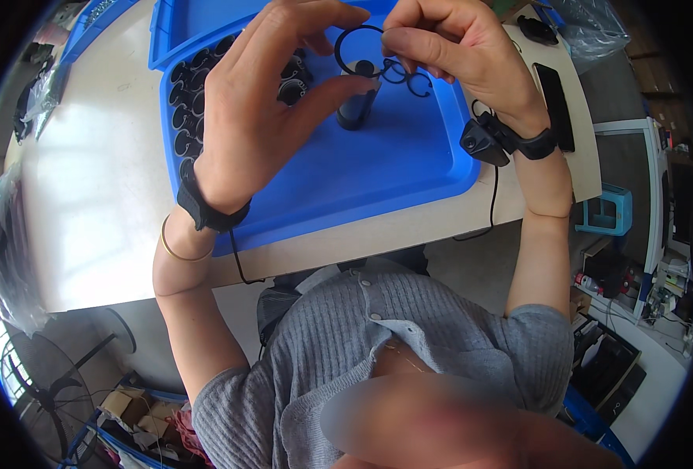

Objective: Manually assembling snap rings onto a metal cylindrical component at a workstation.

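A thin black ring (339,55) is held up above the blue tray (417,205) between my two hands. My left hand (257,102) spans it, index fingertip at the upper edge and thumb at the lower edge. With thumb and fingers pinched, my right hand (464,59) grips the ring's right side. Smaller black open rings (419,84) hang just below the right fingers. A dark cylinder (354,113) with a lighter top stands in the tray beneath, partly covered by the left thumb. Black ring-shaped parts (184,119) sit in rows along the tray's left side, partly behind my left hand.
A black phone-like slab (553,105) lies on the table (89,195) right of the tray. Another blue tray (198,23) is behind. Black wristbands with cables (493,195) are on both wrists. A blue stool (606,209) stands at the right.
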The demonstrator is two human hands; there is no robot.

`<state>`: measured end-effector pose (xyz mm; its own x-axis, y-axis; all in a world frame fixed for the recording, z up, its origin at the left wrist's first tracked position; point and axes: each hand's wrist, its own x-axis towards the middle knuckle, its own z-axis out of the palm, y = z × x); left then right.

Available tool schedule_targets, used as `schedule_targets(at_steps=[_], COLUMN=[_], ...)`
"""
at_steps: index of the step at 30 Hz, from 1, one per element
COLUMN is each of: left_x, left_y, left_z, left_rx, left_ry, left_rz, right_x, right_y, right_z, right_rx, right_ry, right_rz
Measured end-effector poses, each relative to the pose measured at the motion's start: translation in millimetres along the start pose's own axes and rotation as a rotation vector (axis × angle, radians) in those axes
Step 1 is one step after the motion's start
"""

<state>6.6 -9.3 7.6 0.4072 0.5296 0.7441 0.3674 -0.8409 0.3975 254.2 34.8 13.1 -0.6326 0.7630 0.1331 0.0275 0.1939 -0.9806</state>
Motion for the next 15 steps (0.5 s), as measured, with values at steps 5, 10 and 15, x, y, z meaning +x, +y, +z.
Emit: schedule_targets(at_steps=[5, 10, 15], left_x=[-2, 1, 1], left_y=[0, -6, -5], left_z=[0, -5, -5], left_rx=[-0.010, -0.303, -0.331], left_ry=[-0.027, -0.154, -0.235], left_rz=[-0.051, -0.204, -0.256], right_x=[3, -3, 6], right_y=[-4, -18, 5], right_z=[7, -12, -29], right_rx=[-0.021, -0.447, -1.235], right_ry=[0.000, 0.067, -0.087], right_rz=[-0.087, 0.085, -0.074])
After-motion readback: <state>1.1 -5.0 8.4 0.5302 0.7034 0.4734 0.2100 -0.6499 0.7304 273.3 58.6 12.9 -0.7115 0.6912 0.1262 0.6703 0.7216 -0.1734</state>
